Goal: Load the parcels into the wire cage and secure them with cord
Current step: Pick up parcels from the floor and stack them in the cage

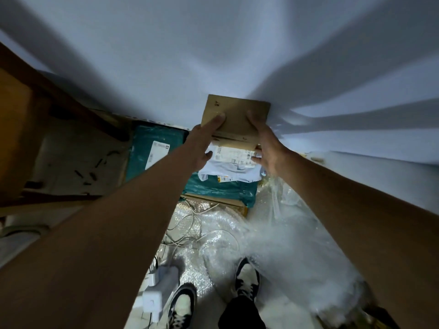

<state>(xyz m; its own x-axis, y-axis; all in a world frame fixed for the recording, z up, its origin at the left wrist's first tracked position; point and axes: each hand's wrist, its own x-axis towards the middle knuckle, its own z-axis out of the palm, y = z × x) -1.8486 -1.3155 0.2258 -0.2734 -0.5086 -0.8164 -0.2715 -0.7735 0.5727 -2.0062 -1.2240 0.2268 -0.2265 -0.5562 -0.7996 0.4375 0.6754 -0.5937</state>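
Observation:
A brown cardboard parcel point(235, 119) with a white shipping label on its near side is held up against the white wall. My left hand point(204, 143) grips its left edge and my right hand point(266, 148) grips its right edge. Under it lie a pale blue-white soft parcel point(228, 172), a teal bag parcel point(152, 150) with a white label, and a second teal bag point(221, 188) on a flat cardboard box point(213, 200). No wire cage or tie cord can be made out in this view.
A wooden furniture piece point(28, 129) stands at the left. Bubble wrap point(273, 245) and thin white cables point(187, 231) cover the floor by my shoes point(247, 279). A white power strip point(156, 288) lies near my left shoe. The white wall point(213, 55) fills the top.

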